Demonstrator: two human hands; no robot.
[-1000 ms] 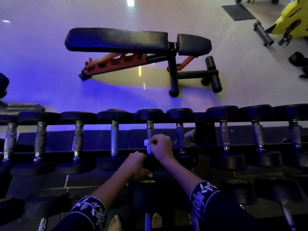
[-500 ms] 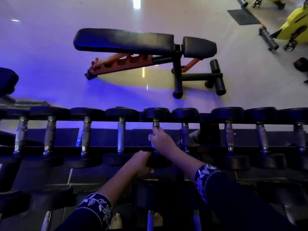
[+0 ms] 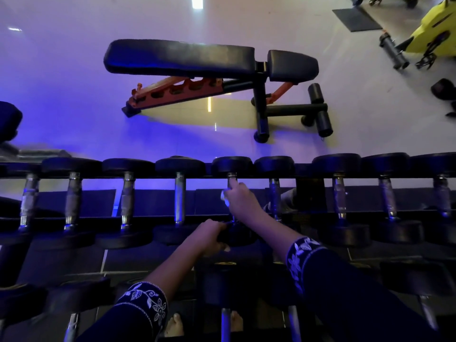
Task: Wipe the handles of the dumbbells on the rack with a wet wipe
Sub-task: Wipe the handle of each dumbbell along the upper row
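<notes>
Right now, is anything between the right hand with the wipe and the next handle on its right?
Nothing visible. The right hand grips the wet wipe round one dumbbell handle; the next handle stands right beside it across an open gap. The left hand holds the near head on the other side.

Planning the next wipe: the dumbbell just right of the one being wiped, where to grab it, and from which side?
Wrap its bare metal handle mid-length, coming from above. It lies across the rack between two wide black heads, so both ends are blocked. The right hand is beside it.
</notes>
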